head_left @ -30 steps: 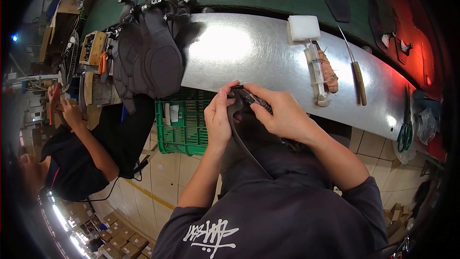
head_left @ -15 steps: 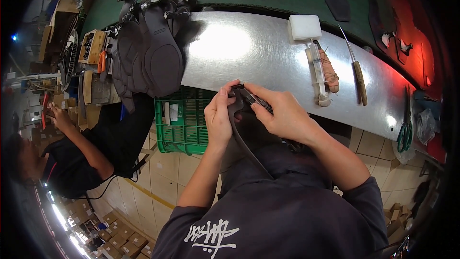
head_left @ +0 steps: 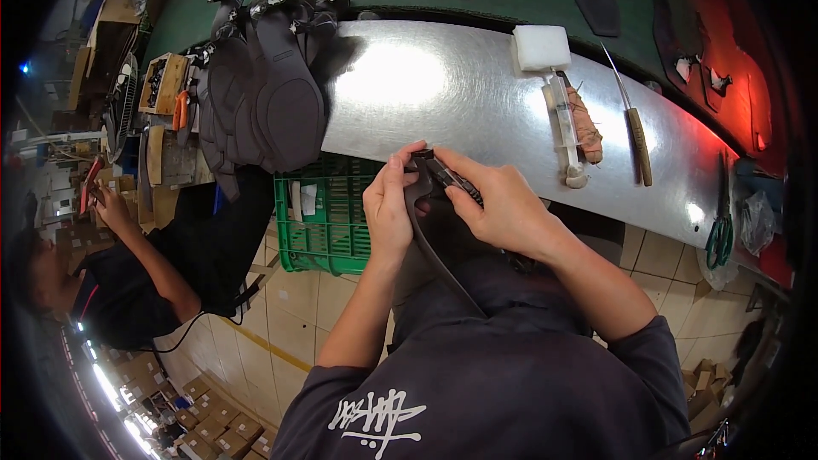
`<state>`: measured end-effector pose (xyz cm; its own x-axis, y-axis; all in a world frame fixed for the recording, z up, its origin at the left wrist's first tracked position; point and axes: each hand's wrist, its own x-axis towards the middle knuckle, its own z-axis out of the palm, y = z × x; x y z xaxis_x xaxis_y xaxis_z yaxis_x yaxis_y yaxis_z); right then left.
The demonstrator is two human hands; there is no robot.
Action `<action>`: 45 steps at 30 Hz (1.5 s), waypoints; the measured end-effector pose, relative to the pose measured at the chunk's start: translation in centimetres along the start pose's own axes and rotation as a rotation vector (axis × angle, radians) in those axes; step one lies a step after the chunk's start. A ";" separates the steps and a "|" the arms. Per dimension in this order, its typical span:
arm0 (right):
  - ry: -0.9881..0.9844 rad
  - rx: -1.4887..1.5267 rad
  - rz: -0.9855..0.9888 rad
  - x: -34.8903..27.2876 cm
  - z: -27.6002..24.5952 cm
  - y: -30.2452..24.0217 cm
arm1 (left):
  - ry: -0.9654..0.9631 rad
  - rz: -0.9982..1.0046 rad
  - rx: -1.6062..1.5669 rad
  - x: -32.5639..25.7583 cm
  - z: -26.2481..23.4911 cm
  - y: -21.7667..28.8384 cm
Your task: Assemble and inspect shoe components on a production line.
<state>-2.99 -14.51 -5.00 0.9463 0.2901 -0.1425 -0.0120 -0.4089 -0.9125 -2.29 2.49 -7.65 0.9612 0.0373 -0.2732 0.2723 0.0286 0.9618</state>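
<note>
My left hand (head_left: 388,211) is closed on a thin dark flexible sole-shaped piece (head_left: 437,266), which it holds on edge. The piece curves down toward my lap, its lower end against my dark shirt. My right hand (head_left: 509,207) is wrapped around a black ridged object (head_left: 453,179), slim and angled. Its upper tip meets the top of the dark piece beside my left fingertips. Whether this is a tool or a strap fitting I cannot tell; the palm hides part of it.
A metal table (head_left: 426,119) bears a stack of dark sole-shaped pieces (head_left: 281,102), a white foam block (head_left: 541,48), a syringe (head_left: 564,132), a wrapped tool (head_left: 584,126) and a wooden-handled awl (head_left: 637,140). Green-handled scissors (head_left: 720,238) hang right. A green crate (head_left: 324,221) stands below; a co-worker (head_left: 128,281) sits left.
My hands keep nearly the same place and grip. At the left, the co-worker's raised hand and the red object in it have shifted slightly. The belt pieces at the upper right moved marginally.
</note>
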 end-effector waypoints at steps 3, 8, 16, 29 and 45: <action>-0.002 -0.005 -0.006 0.0 0.1 -0.1 | 0.011 -0.004 -0.002 0.0 0.0 0.1; -0.002 -0.006 -0.016 -0.1 0.1 -0.2 | 0.013 -0.007 -0.008 0.0 0.0 0.1; 0.034 -0.047 -0.085 -0.1 0.2 0.3 | 0.010 0.000 -0.011 0.0 -0.1 0.1; -0.101 -0.590 -0.092 0.0 0.4 -1.8 | -0.030 0.033 0.067 0.1 -0.3 0.0; -0.011 -0.126 -0.016 -0.1 0.2 -0.2 | -0.057 -0.077 -0.038 0.1 -0.7 0.4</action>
<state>-3.17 -14.31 -4.88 0.9425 0.3065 -0.1331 0.0441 -0.5091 -0.8596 -2.08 3.18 -7.34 0.9388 -0.0236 -0.3438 0.3446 0.0675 0.9363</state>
